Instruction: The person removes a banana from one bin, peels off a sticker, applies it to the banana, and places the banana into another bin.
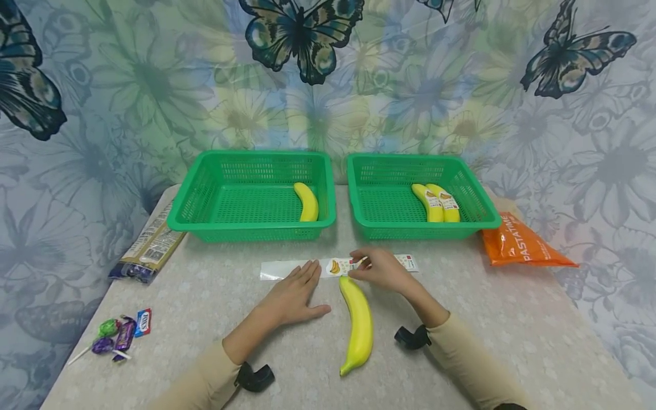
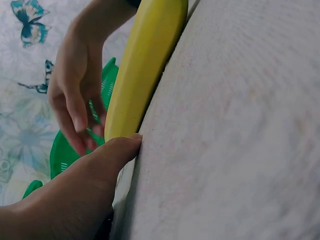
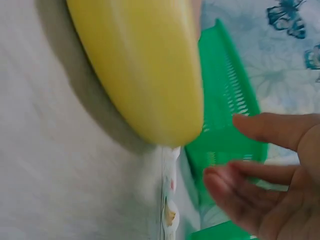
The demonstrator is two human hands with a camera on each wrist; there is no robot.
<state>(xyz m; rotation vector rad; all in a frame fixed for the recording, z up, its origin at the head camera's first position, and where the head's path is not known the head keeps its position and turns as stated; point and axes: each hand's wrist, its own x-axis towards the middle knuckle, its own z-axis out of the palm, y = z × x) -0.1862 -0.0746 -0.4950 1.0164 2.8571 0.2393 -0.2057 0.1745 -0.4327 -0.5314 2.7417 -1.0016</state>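
A strip of banana stickers on clear backing lies across the table. My left hand rests flat over the strip's left part, fingers straight and thumb out to the side. Above the printed labels is my right hand, fingers loosely bent; in the right wrist view a gap shows between its thumb and fingers, with nothing in it. A yellow banana without a label lies lengthwise between the hands, its upper end at the strip's lower edge. The right hand hides part of the strip.
Behind stand two green baskets: the left basket contains one plain banana, the right basket two labelled bananas. An orange pasta bag lies at right. At left are a foil packet and several wrapped sweets.
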